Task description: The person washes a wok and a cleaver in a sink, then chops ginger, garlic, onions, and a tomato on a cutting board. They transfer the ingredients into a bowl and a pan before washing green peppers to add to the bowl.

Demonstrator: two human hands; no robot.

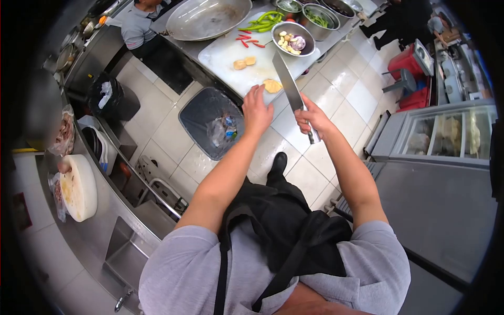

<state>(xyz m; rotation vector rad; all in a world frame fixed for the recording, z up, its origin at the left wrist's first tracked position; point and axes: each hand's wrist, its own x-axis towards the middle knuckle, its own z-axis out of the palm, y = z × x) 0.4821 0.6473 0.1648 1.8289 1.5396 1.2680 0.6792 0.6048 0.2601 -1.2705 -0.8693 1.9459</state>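
My right hand [313,118] is wrapped round the handle of a cleaver [286,79], its broad blade pointing up and away over the near corner of a white cutting board [216,55]. Fingers apart and holding nothing, my left hand [257,111] is at the board's near edge. Just past its fingertips lies a sliced, pale yellow piece that looks like ginger [272,86]. Two more chunks [240,64] rest farther back. Red chili pieces [244,43] and long green peppers [261,22] lie toward the far side. A metal bowl [310,48] holds garlic cloves and purple onion.
A large oval metal pan [208,18] stands left of the board. Below it is a grey waste bin [195,118]. One person [142,29] stands at the left, others at upper right. A steel sink counter curves along the left; a glass-topped freezer [436,184] flanks the right.
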